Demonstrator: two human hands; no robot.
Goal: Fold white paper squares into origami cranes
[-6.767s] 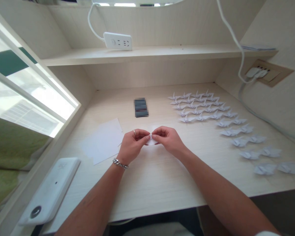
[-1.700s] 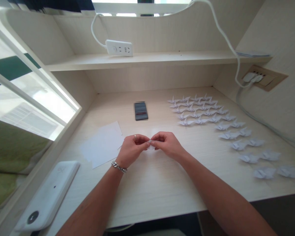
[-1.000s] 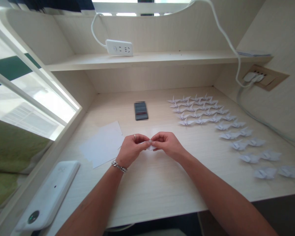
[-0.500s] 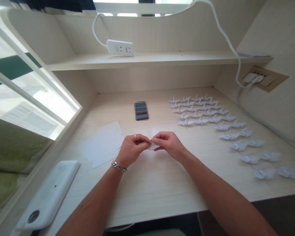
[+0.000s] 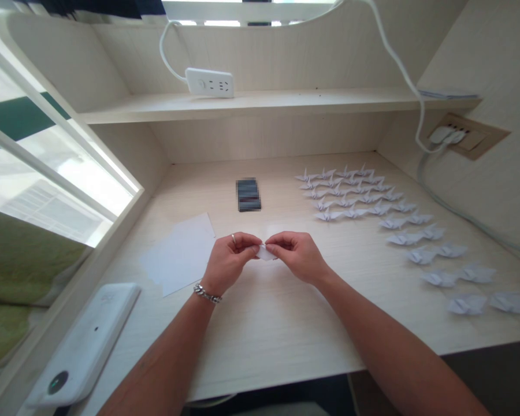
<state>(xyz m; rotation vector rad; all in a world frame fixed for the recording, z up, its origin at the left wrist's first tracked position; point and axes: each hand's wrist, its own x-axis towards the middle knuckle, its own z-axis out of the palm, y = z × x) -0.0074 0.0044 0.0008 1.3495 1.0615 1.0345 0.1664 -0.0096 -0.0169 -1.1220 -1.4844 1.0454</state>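
A small piece of folded white paper (image 5: 266,253) is pinched between my two hands, just above the desk. My left hand (image 5: 231,260), with a ring and a chain bracelet, grips its left side between thumb and fingers. On the other side, my right hand (image 5: 299,254) holds the paper with thumb and index finger. Fingers cover much of it, so its full folded shape is hidden. Left of my hands lie loose white paper sheets (image 5: 182,254), overlapping. Several folded paper cranes (image 5: 355,212) stand in rows over the right of the desk.
A dark pixelated slab (image 5: 248,195) lies beyond my hands. The long white device (image 5: 86,346) rests at the desk's left edge. A power strip (image 5: 210,83) sits on the shelf (image 5: 277,103); a white cable runs to the wall socket (image 5: 472,138) at right.
My left hand has shifted slightly left, and my fingertips have a changed grip on the folded paper. More of its white surface shows between my hands.
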